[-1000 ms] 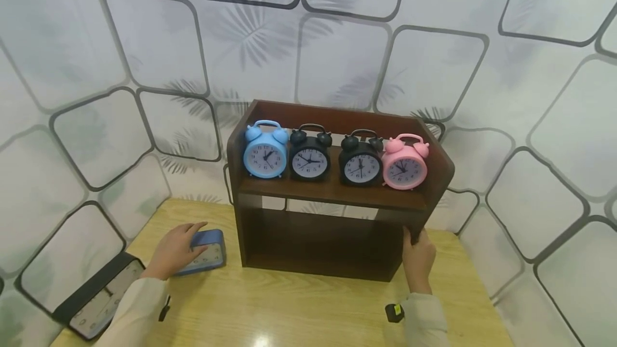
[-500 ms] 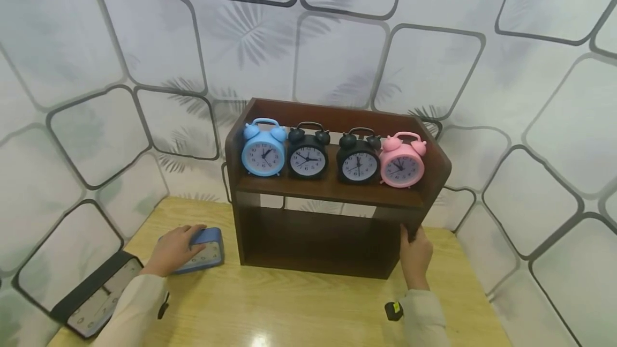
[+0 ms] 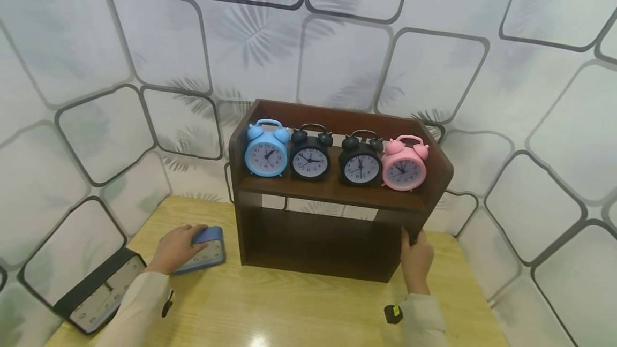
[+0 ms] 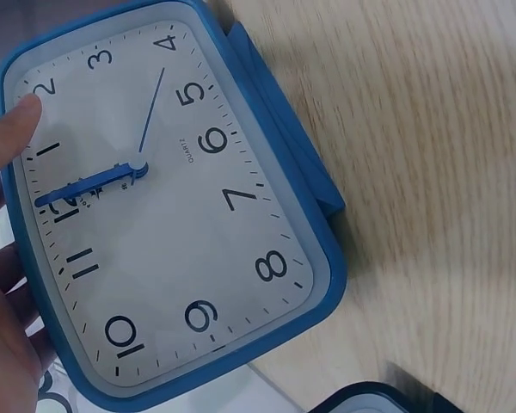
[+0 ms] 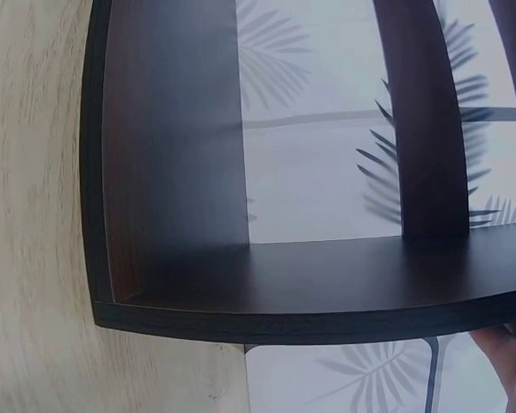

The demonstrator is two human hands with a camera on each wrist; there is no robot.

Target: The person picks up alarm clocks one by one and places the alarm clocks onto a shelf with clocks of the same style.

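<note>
My left hand [image 3: 175, 248] grips the top edge of a blue rectangular desk clock [image 3: 212, 255] at the left of the table. In the left wrist view the thumb lies over the rim of this clock [image 4: 189, 249] near its 2, and the other fingers go behind it. My right hand [image 3: 417, 264] holds the right side panel of a dark brown two-tier shelf [image 3: 332, 193], at its front edge below the upper board. In the right wrist view some fingers [image 5: 503, 353] show on the outer side of the shelf panel [image 5: 327, 327].
On the upper tier stand a light blue twin-bell alarm clock [image 3: 266, 158], two black ones [image 3: 310, 162] and a pink one [image 3: 404, 171]. A black rectangular clock [image 3: 103, 296] sits at the table's left edge. Patterned walls [image 3: 347, 63] close in behind and beside the wooden table [image 3: 289, 304].
</note>
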